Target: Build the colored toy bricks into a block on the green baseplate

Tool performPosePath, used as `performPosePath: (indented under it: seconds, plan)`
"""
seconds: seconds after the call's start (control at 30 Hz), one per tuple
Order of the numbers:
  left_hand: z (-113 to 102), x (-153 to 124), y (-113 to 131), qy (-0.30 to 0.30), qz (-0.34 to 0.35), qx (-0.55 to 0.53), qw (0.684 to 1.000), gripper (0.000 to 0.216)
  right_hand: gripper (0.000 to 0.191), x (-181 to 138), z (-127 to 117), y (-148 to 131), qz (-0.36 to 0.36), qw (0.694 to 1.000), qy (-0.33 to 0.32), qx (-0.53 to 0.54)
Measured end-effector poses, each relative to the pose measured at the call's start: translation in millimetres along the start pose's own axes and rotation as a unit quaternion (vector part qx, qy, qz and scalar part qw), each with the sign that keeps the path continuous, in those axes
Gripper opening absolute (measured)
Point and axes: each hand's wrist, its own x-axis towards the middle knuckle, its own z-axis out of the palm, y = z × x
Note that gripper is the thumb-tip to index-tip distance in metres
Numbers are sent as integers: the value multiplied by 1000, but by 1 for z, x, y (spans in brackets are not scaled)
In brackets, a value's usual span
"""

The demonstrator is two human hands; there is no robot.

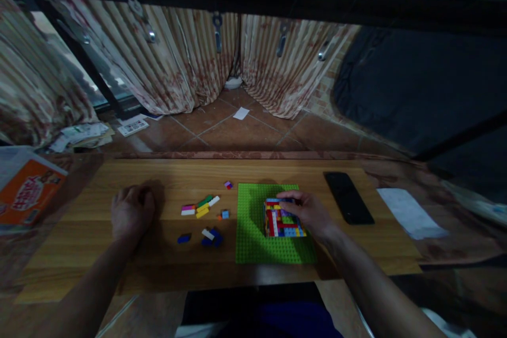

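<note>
A block built of multicoloured toy bricks (277, 224) stands on a green studded baseplate (249, 243). My right hand (309, 211) is at the block's right side, thumb and fingers closed over its upper right part; whether they pinch a single brick there is hidden. To the left, my left hand (132, 211) rests on the tabletop with its fingers curled in, nothing visible in it. Between that hand and the baseplate lie loose bricks: yellow bricks (202, 211), a green brick (205, 200), pink and white bricks (188, 210), a light blue brick (225, 214) and dark blue bricks (216, 237).
A black phone (348, 198) lies on the wooden table (170, 274) to the right. Beyond the table's right edge is a white paper sheet (410, 211). An orange-labelled plastic box (29, 190) stands at the left. Striped curtains (178, 63) hang behind.
</note>
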Motion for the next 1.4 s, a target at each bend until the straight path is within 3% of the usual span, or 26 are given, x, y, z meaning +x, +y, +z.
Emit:
performPosePath:
  seconds: [0.2, 0.33, 0.4, 0.47, 0.6, 0.7, 0.83, 0.97, 1.17, 1.4]
  plan:
    - [-2, -1, 0, -13, -12, -13, 1000, 36, 42, -1, 3, 8, 3, 998, 11, 57]
    - [-7, -1, -2, 37, 4, -55, 998, 34, 41, -4, -1, 11, -26, 992, 54, 114]
    - [-18, -5, 10, 69, 32, -84, 994, 32, 39, -6, -5, 13, -42, 987, 78, 135]
    - [-31, -17, 37, 71, 70, -133, 986, 30, 37, -8, -7, 15, -48, 983, 92, 152]
    - [-49, -67, 118, -34, 160, -256, 953, 24, 39, -12, -5, 22, -42, 978, 103, 177]
    - [-42, -105, 170, -85, 203, -295, 930, 27, 41, -13, -1, 27, -48, 976, 105, 186]
    - [-27, -130, 206, -110, 216, -317, 917, 29, 39, -15, 1, 32, -64, 976, 96, 187]
    - [-21, -133, 218, -145, 201, -298, 922, 31, 40, -16, 3, 34, -59, 974, 93, 197]
    - [-14, -141, 225, -134, 200, -314, 918, 32, 41, -12, 8, 37, -47, 970, 111, 211]
    - [-12, -146, 231, -141, 180, -321, 919, 34, 47, -9, 13, 38, -58, 980, 128, 141]
